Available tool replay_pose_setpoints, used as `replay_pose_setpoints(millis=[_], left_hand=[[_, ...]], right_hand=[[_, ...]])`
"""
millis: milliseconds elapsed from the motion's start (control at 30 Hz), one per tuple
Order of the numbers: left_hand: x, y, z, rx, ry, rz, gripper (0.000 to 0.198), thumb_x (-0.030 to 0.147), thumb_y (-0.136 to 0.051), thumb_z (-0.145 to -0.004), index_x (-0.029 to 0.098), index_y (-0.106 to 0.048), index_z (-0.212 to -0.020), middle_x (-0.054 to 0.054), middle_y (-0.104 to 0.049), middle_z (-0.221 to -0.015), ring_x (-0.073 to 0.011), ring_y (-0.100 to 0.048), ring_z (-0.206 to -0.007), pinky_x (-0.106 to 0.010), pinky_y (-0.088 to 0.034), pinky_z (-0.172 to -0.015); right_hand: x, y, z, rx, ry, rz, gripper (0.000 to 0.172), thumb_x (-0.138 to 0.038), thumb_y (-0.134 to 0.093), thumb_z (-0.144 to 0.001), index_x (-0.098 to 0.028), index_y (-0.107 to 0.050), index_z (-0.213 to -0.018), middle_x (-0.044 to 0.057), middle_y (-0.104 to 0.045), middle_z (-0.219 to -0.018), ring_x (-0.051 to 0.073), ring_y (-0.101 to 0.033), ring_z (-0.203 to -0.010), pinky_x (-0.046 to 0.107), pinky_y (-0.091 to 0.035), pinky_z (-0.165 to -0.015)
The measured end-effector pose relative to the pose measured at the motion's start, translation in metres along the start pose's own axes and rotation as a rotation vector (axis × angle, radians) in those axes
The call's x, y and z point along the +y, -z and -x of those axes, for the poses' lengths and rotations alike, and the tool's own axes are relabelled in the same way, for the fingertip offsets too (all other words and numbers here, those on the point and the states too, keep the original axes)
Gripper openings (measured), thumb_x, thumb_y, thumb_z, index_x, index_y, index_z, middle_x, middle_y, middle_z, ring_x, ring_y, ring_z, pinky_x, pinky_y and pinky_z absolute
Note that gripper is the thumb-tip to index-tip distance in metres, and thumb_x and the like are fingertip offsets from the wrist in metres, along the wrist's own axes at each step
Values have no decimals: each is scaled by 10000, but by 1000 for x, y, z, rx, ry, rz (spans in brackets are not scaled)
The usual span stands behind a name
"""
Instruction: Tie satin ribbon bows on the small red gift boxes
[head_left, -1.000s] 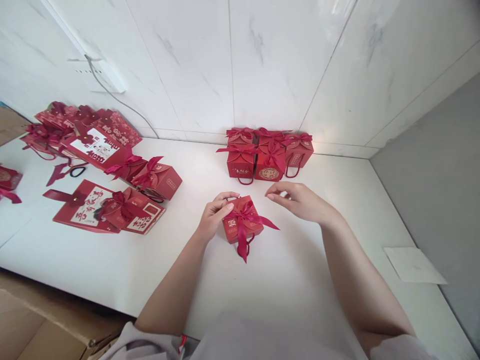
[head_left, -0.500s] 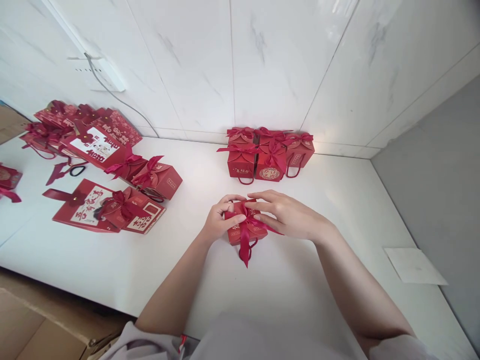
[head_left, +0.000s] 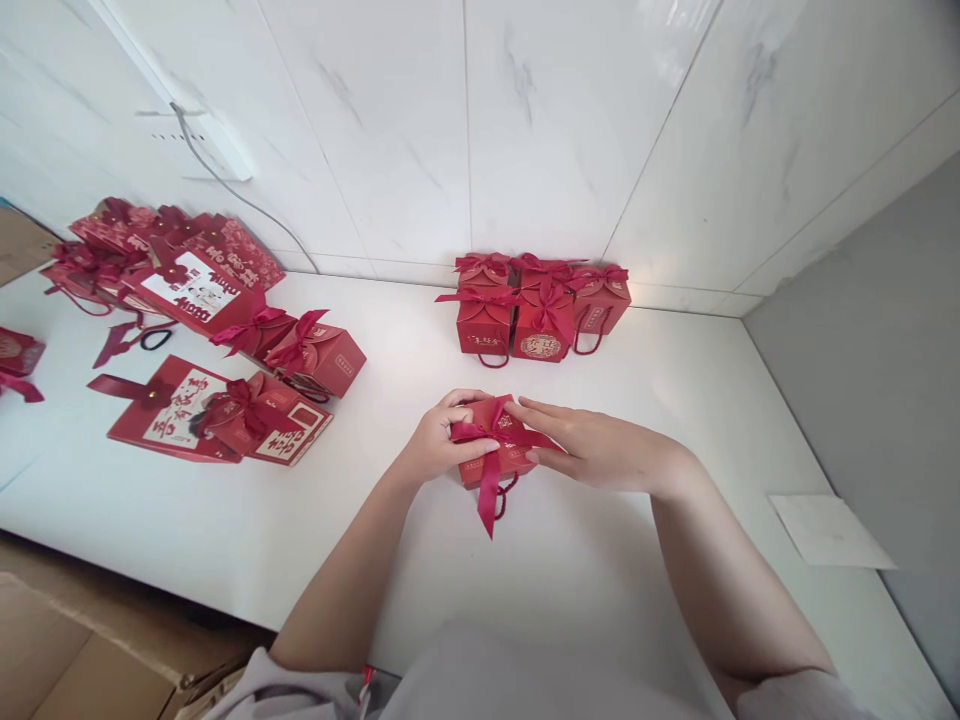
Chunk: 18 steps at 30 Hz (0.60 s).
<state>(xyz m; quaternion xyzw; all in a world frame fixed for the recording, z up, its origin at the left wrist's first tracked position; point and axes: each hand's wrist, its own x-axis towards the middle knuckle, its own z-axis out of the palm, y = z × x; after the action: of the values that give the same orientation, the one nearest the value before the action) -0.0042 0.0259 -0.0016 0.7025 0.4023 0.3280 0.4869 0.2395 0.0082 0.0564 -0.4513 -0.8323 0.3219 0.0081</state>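
A small red gift box [head_left: 474, 470] sits on the white table in front of me, tied with a red ribbon [head_left: 489, 490]. One ribbon tail hangs over the near side, beside a twisted cord handle [head_left: 508, 492]. My left hand [head_left: 444, 438] holds the box from the left, its thumb lying across the ribbon on top and its fingers curled at the far side. Against the right side rests my right hand [head_left: 596, 448], fingers stretched out, with the ribbon's right tail running under or between them. I cannot tell whether it pinches that tail.
Several ribboned red gift boxes [head_left: 541, 325] stand by the tiled wall [head_left: 405, 130]. Red gift bags [head_left: 176, 410] and more boxes crowd the left. A white sheet [head_left: 831, 530] lies at right, near a grey wall. Below the table's left edge is an open cardboard box [head_left: 90, 640].
My right hand has drawn back slightly to the right, off the middle of the box top, and its fingers have straightened. A ribbon loop now shows near my left thumb.
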Motion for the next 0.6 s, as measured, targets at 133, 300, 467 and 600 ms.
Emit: replay_pose_setpoints(millis=[133,300,467,600], left_hand=[[3,0,1,5,14,16,244,337,-744,-751,172,-583,-672,-88,-556,-1269,-266,-553,-1192,-405,-472,-998],[5,-6,2,140,43,51,213,351,-708,-785,187,-571,-783,-92,-581,-1220,-260,-580,-1155,-422,-488,-960],[5,-10,2,176,33,-65,167,331,-726,-765,196,-633,-734,-85,-585,-1172,-262,-572,-1166,-420,-471,-993],[6,-10,1,192,40,-102,157,337,-725,-766,201,-653,-732,-84,-591,-1153,-261,-584,-1138,-435,-460,-1005]], right_hand=[[-3,1,2,-74,-13,-66,655,-448,-394,-962,-398,-86,-1538,-1,-370,-1546,302,-571,-1217,437,-496,-941],[-4,3,1,-23,-32,-3,572,-499,-442,-939,-413,-307,-1488,29,-286,-1583,343,-446,-1338,481,-444,-1005],[-4,-1,-6,-13,30,-78,634,-650,-425,-903,-401,-335,-1479,38,-238,-1601,346,-367,-1391,510,-407,-1052],[1,-4,-10,-31,-13,-74,756,-719,-379,-881,-347,-241,-1525,74,-192,-1612,379,-224,-1453,567,-343,-1089]])
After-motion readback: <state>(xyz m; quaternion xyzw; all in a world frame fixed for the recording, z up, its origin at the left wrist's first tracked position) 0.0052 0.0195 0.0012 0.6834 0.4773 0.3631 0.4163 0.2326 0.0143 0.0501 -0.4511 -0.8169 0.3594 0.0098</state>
